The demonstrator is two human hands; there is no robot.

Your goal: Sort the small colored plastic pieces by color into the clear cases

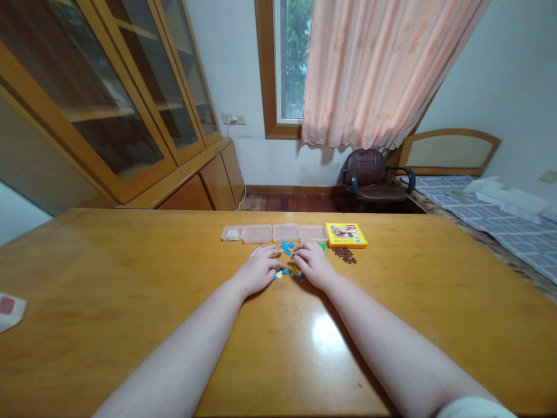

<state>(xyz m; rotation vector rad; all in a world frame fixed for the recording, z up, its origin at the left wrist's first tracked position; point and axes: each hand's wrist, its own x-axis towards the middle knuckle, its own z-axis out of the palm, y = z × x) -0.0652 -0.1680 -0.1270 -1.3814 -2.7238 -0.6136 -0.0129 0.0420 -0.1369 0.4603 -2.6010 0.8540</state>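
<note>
My left hand [260,270] lies low over the table with its fingers apart, beside a scatter of small pieces. Opposite it, my right hand [314,264] curves over the other side of the same scatter, fingers also apart. Small blue pieces [287,248] lie just beyond the fingertips. Mixed blue and yellow pieces [281,274] sit between the hands, partly hidden by the fingers. Something green [322,247] shows behind my right hand. To the right of that hand is a pile of small brown pieces [346,255]. I see nothing gripped in either hand.
Shallow clear plastic trays [256,234] stand in a row behind the pieces, with a yellow box [347,235] at their right end. A white object with a red patch [11,310] is at the left edge of the wooden table [130,319]. A chair [374,177] stands beyond.
</note>
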